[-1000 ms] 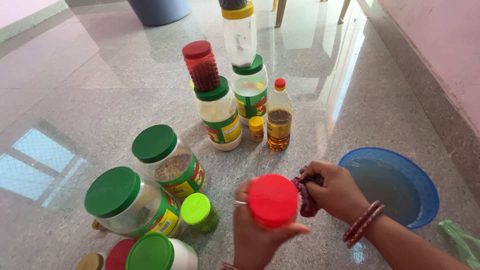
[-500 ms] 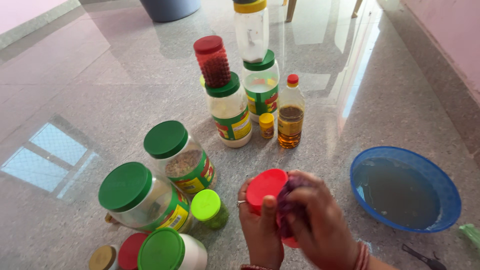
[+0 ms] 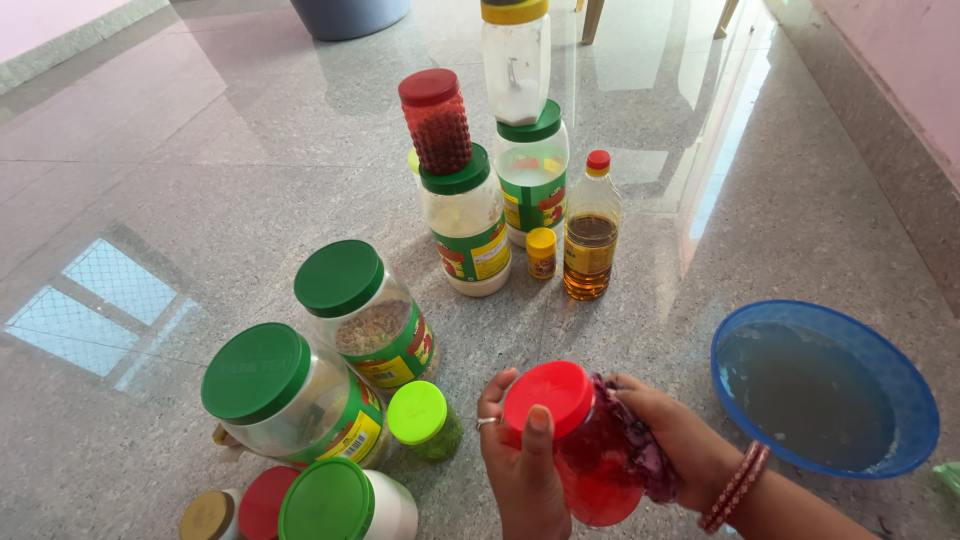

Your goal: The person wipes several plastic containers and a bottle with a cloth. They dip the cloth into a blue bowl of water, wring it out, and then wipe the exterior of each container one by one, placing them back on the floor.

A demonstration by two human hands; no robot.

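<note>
My left hand (image 3: 522, 476) grips a red-lidded jar (image 3: 575, 440) by its lid end, thumb laid across the red lid. My right hand (image 3: 680, 445) presses a dark purple cloth (image 3: 640, 455) against the jar's side. The jar is held tilted above the granite floor, at the bottom middle of the view. A small jar with a light green lid (image 3: 425, 420) stands just left of my left hand.
A blue basin (image 3: 905, 390) of cloudy water sits to the right. Several green-lidded jars (image 3: 365, 310) stand at the left; stacked jars, an oil bottle (image 3: 590, 235) and a tiny yellow-capped bottle (image 3: 541, 252) stand behind. A grey bucket (image 3: 350, 15) is far back.
The jar has turned in my hands. My right hand with the cloth slid from over the lid to the jar's side, leaving the red lid exposed.
</note>
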